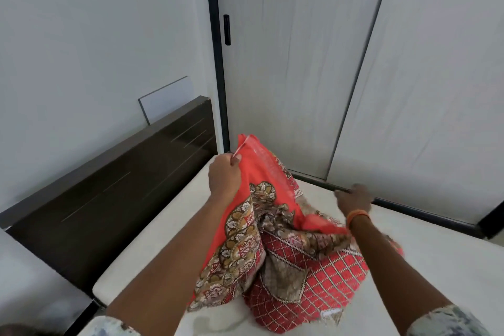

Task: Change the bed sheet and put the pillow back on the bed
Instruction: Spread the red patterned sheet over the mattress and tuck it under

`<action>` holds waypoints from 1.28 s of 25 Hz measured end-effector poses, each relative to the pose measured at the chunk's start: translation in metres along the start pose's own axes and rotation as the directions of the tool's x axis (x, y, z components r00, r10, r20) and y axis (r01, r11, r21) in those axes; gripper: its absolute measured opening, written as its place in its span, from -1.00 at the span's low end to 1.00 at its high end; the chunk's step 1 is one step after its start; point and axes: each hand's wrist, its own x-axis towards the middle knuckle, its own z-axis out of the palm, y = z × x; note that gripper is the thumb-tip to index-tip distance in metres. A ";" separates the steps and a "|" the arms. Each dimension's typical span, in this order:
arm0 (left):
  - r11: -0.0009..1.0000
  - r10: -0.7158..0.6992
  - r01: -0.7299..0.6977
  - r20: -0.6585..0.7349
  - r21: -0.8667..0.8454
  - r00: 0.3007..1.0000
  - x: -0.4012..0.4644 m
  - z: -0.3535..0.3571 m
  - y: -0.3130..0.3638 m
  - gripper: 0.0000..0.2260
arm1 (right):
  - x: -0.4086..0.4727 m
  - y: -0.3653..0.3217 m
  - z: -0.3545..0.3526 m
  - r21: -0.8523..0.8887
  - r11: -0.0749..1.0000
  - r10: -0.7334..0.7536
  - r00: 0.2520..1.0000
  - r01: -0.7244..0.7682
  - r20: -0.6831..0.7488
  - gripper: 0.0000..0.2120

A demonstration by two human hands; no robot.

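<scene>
Headboard point(114, 188): dark brown wood with thin pale inlay lines, running along the left side of the bare mattress point(169, 215); a pale panel point(167, 99) leans on the wall behind it.
Mattress: off-white, uncovered, filling the lower middle and right of the view.
Left hand point(225, 176): raised above the mattress near the headboard end, fingers curled tight round a gathered edge of the bed sheet point(272, 237) — back of the hand toward the camera.
Bed sheet: red-orange cloth with a brown and gold paisley border and a red diamond-lattice field; bunched, one edge lifted by the left hand, the rest heaped on the mattress between the two forearms.
Right hand point(354, 199): lower and farther out, over the far edge of the mattress by the wardrobe track; blurred, so the fingers cannot be made out — whether it grips the cloth I cannot tell. An orange thread band point(357, 218) circles the wrist, with sheet fabric just beside it.
Wardrobe doors point(300, 63): pale grey sliding panels in a black frame, with a black recessed handle point(227, 29), standing right behind the bed.
</scene>
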 end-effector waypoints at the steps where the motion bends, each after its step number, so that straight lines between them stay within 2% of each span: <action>1: 0.999 0.032 -0.032 0.024 0.002 0.999 -0.004 0.004 0.004 -0.65 | -0.020 -0.010 0.005 0.068 0.996 -0.064 0.993 0.058 0.098 -0.65; 4: 0.994 0.109 -0.110 0.107 0.002 0.988 -0.010 0.006 0.015 -0.61 | -0.068 -0.035 0.015 0.285 0.951 -0.221 0.902 0.116 0.370 -0.82; 7: 0.981 0.194 -0.194 0.210 -0.018 0.958 -0.016 0.007 0.023 -0.58 | -0.107 -0.069 0.017 0.457 0.884 -0.348 0.791 0.097 0.504 -0.68; 9: 0.973 0.231 -0.230 0.276 -0.037 0.933 -0.020 0.007 0.027 -0.60 | -0.126 -0.087 0.020 0.516 0.851 -0.409 0.743 0.100 0.529 -0.60; 11: 0.966 0.256 -0.249 0.330 -0.063 0.908 -0.023 0.006 0.027 -0.68 | -0.139 -0.097 0.022 0.520 0.838 -0.457 0.733 0.165 0.504 -0.60; 13: 0.958 0.285 -0.270 0.381 -0.092 0.880 -0.027 0.002 0.026 -0.72 | -0.145 -0.101 0.022 0.555 0.816 -0.453 0.776 0.164 0.438 -0.56; 15: 0.948 0.317 -0.301 0.432 -0.107 0.845 -0.031 0.002 0.022 -0.75 | -0.143 -0.102 0.023 0.576 0.812 -0.380 0.834 0.094 0.400 -0.51; 18: 0.943 0.327 -0.316 0.439 -0.099 0.837 -0.038 0.005 0.013 -0.79 | -0.136 -0.101 0.032 0.579 0.815 -0.257 0.879 -0.026 0.402 -0.70; 20: 0.955 0.296 -0.245 0.433 -0.169 0.852 -0.044 0.008 0.011 -0.84 | -0.132 -0.097 0.039 0.581 0.814 -0.249 0.899 -0.007 0.360 -0.77; 22: 0.924 0.137 0.048 0.446 -0.380 0.885 -0.046 0.008 0.012 -0.82 | -0.133 -0.091 0.040 0.596 0.801 -0.306 0.893 0.054 0.331 -0.77; 23: 0.876 0.029 0.197 0.456 -0.441 0.889 -0.046 0.008 0.013 -0.72 | -0.134 -0.088 0.040 0.595 0.795 -0.363 0.876 0.113 0.318 -0.77; 24: 0.851 -0.058 0.276 0.443 -0.446 0.895 -0.044 0.009 0.012 -0.65 | -0.136 -0.087 0.040 0.573 0.796 -0.427 0.851 0.193 0.307 -0.76; 25: 0.875 -0.102 0.275 0.404 -0.398 0.909 -0.040 0.012 0.010 -0.62 | -0.139 -0.087 0.040 0.520 0.805 -0.484 0.822 0.284 0.300 -0.74; 27: 0.945 -0.087 0.171 0.289 -0.278 0.953 -0.027 0.017 0.004 -0.70 | -0.138 -0.086 0.043 0.389 0.803 -0.567 0.779 0.451 0.268 -0.72; 28: 0.963 -0.078 0.133 0.228 -0.235 0.971 -0.021 0.016 0.001 -0.72 | -0.134 -0.087 0.042 0.345 0.806 -0.570 0.787 0.481 0.235 -0.73; 29: 0.968 -0.103 0.137 0.167 -0.209 0.981 -0.013 0.014 -0.001 -0.72 | -0.125 -0.087 0.038 0.352 0.831 -0.514 0.837 0.431 0.188 -0.75; 30: 0.963 -0.155 0.173 0.101 -0.208 0.983 -0.003 0.009 -0.005 -0.70 | -0.110 -0.084 0.033 0.440 0.851 -0.383 0.912 0.287 0.146 -0.76; 31: 0.950 -0.221 0.223 0.034 -0.218 0.975 0.006 0.003 -0.009 -0.68 | -0.096 -0.077 0.022 0.554 0.825 -0.219 0.968 0.115 0.125 -0.78; 32: 0.932 -0.281 0.265 -0.032 -0.249 0.959 0.015 -0.004 -0.014 -0.67 | -0.078 -0.066 0.008 0.639 0.769 -0.074 0.992 -0.009 0.102 -0.82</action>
